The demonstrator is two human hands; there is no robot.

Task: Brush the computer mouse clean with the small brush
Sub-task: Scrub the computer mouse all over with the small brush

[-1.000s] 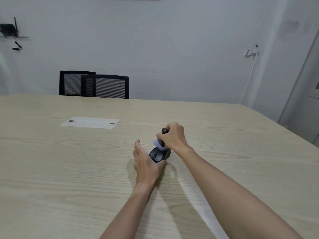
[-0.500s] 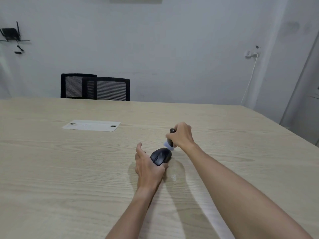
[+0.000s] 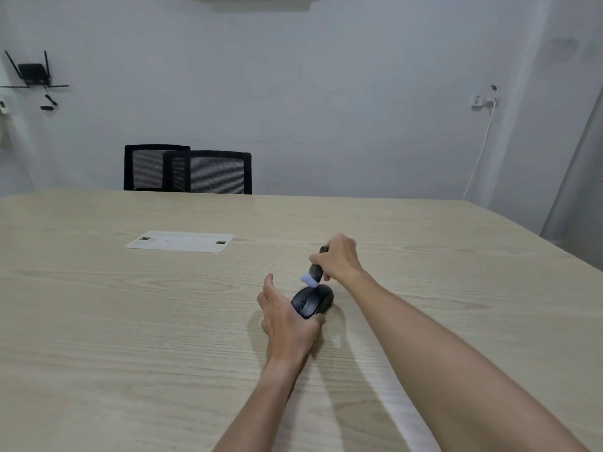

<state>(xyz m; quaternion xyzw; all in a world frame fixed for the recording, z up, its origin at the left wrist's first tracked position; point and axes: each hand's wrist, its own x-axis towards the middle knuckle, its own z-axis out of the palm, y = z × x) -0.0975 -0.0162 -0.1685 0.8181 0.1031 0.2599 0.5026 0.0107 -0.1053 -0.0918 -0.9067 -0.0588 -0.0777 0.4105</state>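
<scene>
A black computer mouse [image 3: 312, 301] is tipped up on the light wooden table [image 3: 130, 337], a little right of centre. My left hand [image 3: 284, 318] grips it from the near left side, thumb raised. My right hand [image 3: 339, 257] is closed around a small brush [image 3: 314, 272] with a dark handle. Its pale lilac bristles point down and left, touching the far top of the mouse.
A white cable cover plate [image 3: 181, 242] is set flush in the table to the far left. Two black mesh chairs [image 3: 195, 171] stand behind the table's far edge. A white cable [image 3: 479, 151] hangs from a wall socket at right.
The brush swept from over the mouse out to the right half a second ago, and now is back at the mouse's far top. My left hand kept its hold.
</scene>
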